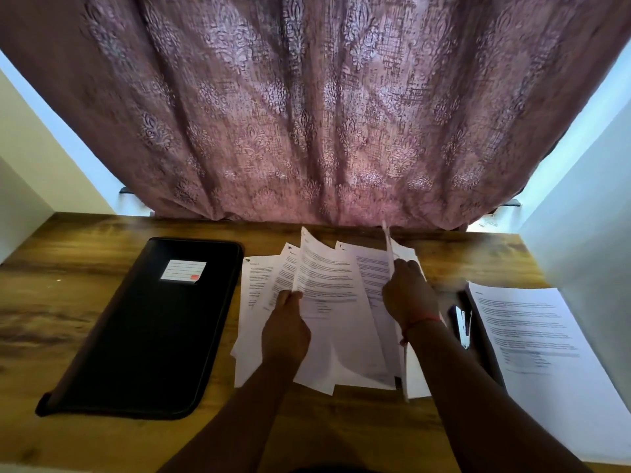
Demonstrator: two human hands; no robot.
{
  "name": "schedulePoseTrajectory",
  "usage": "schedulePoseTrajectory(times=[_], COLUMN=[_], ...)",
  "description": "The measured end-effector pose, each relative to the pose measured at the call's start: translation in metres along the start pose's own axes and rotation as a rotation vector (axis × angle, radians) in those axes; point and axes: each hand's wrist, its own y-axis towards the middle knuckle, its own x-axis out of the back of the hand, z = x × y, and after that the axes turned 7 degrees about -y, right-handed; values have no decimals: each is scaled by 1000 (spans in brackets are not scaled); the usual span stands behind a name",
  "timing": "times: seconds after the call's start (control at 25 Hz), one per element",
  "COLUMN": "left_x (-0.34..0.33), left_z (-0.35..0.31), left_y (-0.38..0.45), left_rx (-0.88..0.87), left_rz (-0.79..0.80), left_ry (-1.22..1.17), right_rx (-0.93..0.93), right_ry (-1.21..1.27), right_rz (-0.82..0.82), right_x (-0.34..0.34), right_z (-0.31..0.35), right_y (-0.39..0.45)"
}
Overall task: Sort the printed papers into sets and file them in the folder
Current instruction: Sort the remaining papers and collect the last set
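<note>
Several printed papers are fanned out mid-surface, between a closed black folder on the left and a separate sheet on the right. One page's left edge is pinched by the left hand. A sheet raised on edge is gripped by the right hand, fingers closed around it. A stapler is seen beside the right wrist.

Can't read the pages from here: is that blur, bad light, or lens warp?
Head view: backlit through the curtain, desk dim; text on the fanned papers soft; the sheet edge in the right hand motion-smeared; wide-angle bends the walls outward.
</note>
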Motion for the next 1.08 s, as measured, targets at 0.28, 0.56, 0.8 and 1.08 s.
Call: schedulePoseTrajectory(times=[0.28,0.56,0.8,1.08], left_x=[-20,-29,-12,-11], left_z=[-17,-12,4,34], left_y=[-10,-6,9,22], left_rx=[-161,-175,-49,44], left_rz=[214,558,197,279], left_ry=[-209,-306,-239,149], right_rx=[99,-12,-173,-188], right_ry=[-126,286,292,266], right_rz=[251,429,357,371], right_x=[-22,-70,-80,-80], right_z=[44,38,22,19], right_y=[11,-5,-6,0])
